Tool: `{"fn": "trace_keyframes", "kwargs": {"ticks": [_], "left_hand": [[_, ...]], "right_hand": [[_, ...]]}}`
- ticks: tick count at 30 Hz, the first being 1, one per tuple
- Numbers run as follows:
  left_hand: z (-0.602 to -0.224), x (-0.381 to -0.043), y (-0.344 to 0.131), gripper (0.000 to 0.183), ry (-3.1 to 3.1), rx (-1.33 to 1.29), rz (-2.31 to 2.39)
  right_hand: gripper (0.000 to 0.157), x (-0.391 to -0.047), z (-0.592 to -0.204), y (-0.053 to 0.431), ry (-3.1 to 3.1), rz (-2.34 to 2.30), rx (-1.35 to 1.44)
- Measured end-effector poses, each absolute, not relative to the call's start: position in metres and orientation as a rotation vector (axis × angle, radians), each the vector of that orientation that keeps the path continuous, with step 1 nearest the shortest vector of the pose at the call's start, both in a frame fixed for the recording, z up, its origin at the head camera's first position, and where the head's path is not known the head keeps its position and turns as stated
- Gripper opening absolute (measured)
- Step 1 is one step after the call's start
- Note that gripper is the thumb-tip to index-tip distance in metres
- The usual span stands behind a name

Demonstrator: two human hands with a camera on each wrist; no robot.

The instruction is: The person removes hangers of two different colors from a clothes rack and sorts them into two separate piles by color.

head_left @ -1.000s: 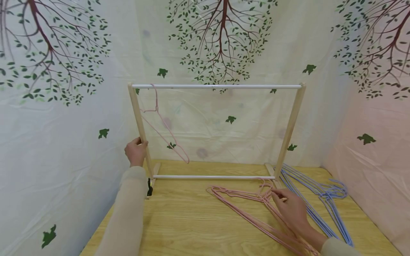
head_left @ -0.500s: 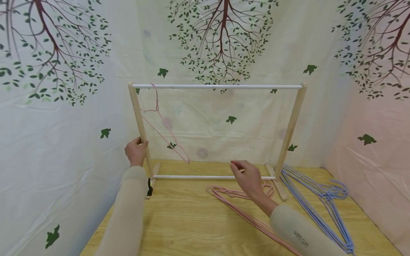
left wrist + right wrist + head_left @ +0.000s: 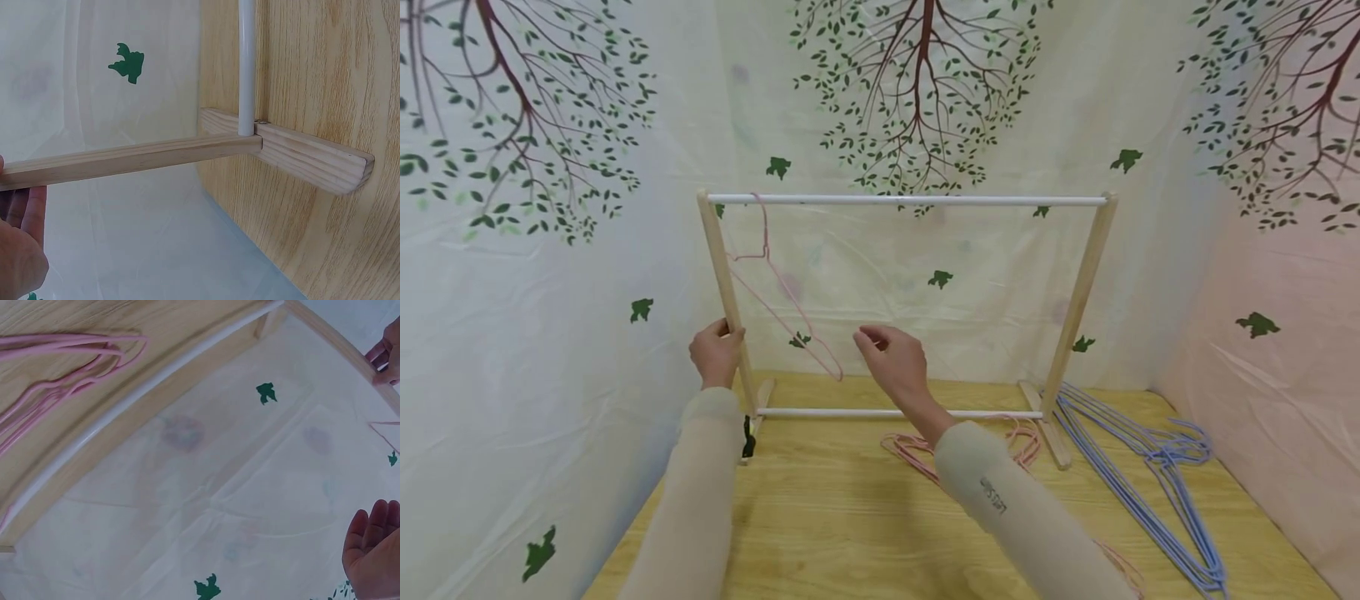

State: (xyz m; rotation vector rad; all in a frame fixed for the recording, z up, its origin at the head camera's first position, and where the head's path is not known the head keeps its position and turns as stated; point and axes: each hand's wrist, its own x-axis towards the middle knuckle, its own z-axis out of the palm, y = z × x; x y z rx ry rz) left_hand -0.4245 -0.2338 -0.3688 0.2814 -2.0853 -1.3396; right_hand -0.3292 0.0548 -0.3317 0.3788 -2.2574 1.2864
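Observation:
My left hand (image 3: 715, 354) grips the left wooden post (image 3: 721, 267) of a small clothes rack; in the left wrist view its fingers (image 3: 34, 215) show against the post's underside. A single pink hanger (image 3: 766, 242) dangles from the white top rail (image 3: 910, 200), near the left end. My right hand (image 3: 897, 362) is raised in front of the rack's middle, right of that hanger, with loosely bent fingers and nothing in them. More pink hangers (image 3: 910, 450) lie on the table, partly covered by my right forearm in the head view.
Several blue hangers (image 3: 1172, 454) lie in a stack at the right of the wooden table (image 3: 820, 517). A white lower bar (image 3: 827, 412) joins the rack's feet. A small black item (image 3: 748, 437) is at the left foot. Printed curtains surround the table.
My right hand has left the pink hangers on the table and moved up and left to the rack's middle. My left hand keeps its grip on the post.

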Motion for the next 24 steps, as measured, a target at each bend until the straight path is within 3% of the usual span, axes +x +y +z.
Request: {"fn": "trace_keyframes", "kwargs": {"ticks": [16, 24], "left_hand": [[-0.367, -0.424, -0.235, 0.028, -2.093, 0.288, -1.361], [-0.365, -0.422, -0.235, 0.029, -2.093, 0.282, -1.373]], "right_hand": [[0.041, -0.337, -0.311, -0.006, -2.478, 1.002, 0.386], [0.026, -0.344, -0.313, -0.008, -2.458, 0.98, 0.324]]}}
